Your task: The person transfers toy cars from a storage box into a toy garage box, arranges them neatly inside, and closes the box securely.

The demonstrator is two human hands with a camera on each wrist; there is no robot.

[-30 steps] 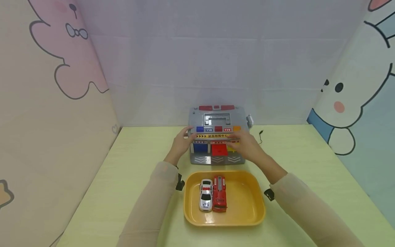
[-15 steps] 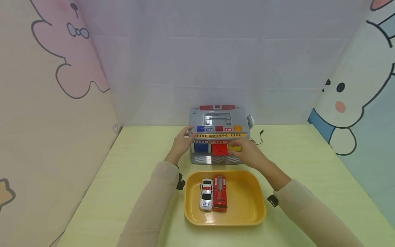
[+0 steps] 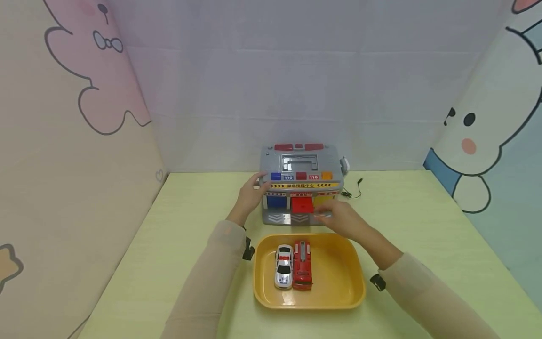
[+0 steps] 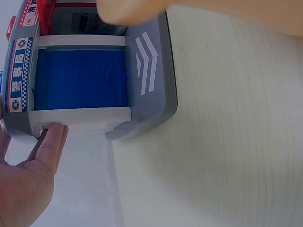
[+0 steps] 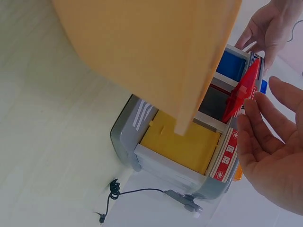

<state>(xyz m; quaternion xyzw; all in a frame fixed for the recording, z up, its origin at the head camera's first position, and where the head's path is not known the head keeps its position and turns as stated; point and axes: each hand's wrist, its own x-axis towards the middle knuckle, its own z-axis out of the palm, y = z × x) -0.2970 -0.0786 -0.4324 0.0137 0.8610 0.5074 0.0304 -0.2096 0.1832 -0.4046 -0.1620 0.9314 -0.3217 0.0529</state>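
A grey toy emergency station [image 3: 271,165] stands on the table, with blue [image 4: 80,78], red [image 5: 242,90] and yellow [image 5: 182,139] garage doors. The red door is swung up and sticks out; the blue and yellow doors lie flat in their openings. My left hand [image 3: 247,200] holds the station's left side by the roof corner, its fingers [image 4: 52,146] against the side post. My right hand [image 3: 345,219] is in front of the yellow door, holding nothing, fingers loosely bent; its fingertips are close to the red door's right edge.
A yellow tray [image 3: 338,302] sits in front of the station. On its left half lie a white police car [image 3: 283,268] and a red fire truck [image 3: 302,268]. A thin black cord [image 3: 360,186] lies right of the station; cloth walls stand behind and at both sides.
My right hand has come down from the roof's front edge, over the yellow door, to the station's base. The yellow door looks swung down flat. My left hand stays put.
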